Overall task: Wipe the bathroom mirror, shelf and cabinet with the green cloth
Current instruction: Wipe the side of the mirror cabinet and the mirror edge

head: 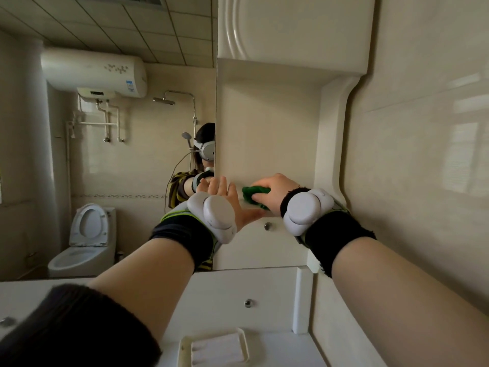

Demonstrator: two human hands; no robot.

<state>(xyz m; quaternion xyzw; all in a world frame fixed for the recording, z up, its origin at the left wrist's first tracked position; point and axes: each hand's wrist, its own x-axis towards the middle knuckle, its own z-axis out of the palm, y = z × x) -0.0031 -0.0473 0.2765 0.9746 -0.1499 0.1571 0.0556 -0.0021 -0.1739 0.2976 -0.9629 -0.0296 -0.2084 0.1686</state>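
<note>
A large bathroom mirror fills the left half of the view, reflecting a tiled room with a white water heater high on the wall, a shower rail, and a toilet with its seat raised. To the right of the mirror stands a cream cabinet with a moulded door above and an open recessed shelf beneath it; lower still, drawer fronts carry small round metal knobs. Glossy pale wall tiles run down the far right.

Two bare forearms reach forward from the bottom, each with a dark sleeve and a white tracker strapped at the wrist. The left hand is flat and open, its fingers spread, the palm pressed at the mirror's right edge where it meets the cabinet. The right hand has its fingers closed around the green cloth, bunched and pressed against the bottom of the recessed shelf, just beside the left hand.

A white soap dish sits on the desk at the bottom centre.
</note>
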